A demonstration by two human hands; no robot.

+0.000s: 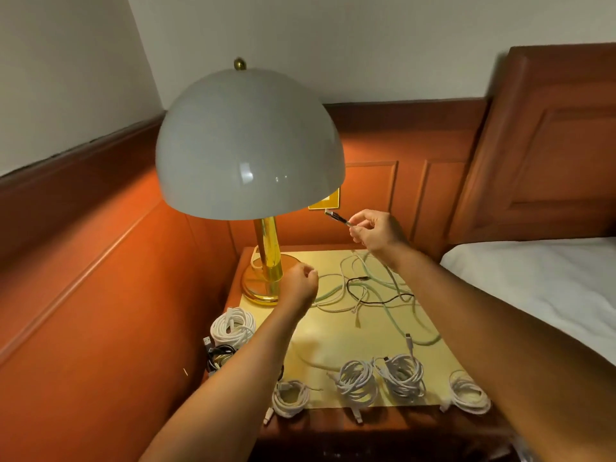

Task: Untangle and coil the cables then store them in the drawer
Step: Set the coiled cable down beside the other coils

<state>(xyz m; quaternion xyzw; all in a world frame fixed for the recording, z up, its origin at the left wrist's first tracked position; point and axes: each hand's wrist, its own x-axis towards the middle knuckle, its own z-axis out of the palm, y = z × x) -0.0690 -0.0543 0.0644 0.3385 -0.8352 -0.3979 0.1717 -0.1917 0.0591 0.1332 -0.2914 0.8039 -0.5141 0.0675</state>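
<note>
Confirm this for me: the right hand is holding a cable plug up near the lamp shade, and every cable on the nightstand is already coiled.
Not every cable. The head view shows the right hand pinching the cable plug near the lamp shade, but loose cables lie tangled on the nightstand behind the coiled bundles.

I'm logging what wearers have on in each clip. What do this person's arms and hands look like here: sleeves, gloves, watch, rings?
Both forearms are bare up to the frame edge, with no sleeves visible. The left hand and right hand are ungloved, and no watch, bracelet or ring shows.

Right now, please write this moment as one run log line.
right hand pinches dark cable plug | left hand curled, contents unclear | loose tangled cables on nightstand
</note>
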